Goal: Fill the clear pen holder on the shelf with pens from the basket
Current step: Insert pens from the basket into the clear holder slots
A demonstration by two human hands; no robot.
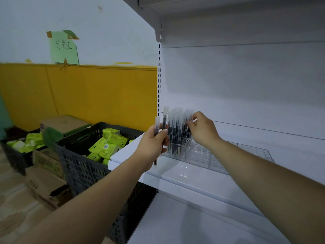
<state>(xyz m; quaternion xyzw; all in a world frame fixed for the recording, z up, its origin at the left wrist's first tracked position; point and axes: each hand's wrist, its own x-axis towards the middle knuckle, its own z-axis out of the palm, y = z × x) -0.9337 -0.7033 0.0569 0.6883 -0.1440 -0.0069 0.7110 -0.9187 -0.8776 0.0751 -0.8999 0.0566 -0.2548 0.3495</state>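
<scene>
Currently the left hand (154, 143) is raised at the front left corner of the white shelf (177, 173). Its fingers are curled round two held pens (157, 126). Both are upright, clear caps up, with the dark barrels running down through the fist. One lower tip shows beneath the palm. These pens stand just left of the clear pen holder (219, 155); whether they touch it cannot be told.

The holder is a gridded acrylic tray sitting on the shelf near the back panel. Standing pens (175, 131) pack its left end, caps up. The cells to the right stand open.

The right hand (202, 129) reaches in from the right, thumb and fingertips (189, 122) pinched narrow on a cap at the right edge of the standing pens. Blur hides whether that pen is fully seated.

Left of the shelf and lower sits a dark plastic basket (79, 164) holding green packets (109, 147). Cardboard boxes (47, 184) lie beside it. A green paper sign (64, 50) is taped to the wall.
</scene>
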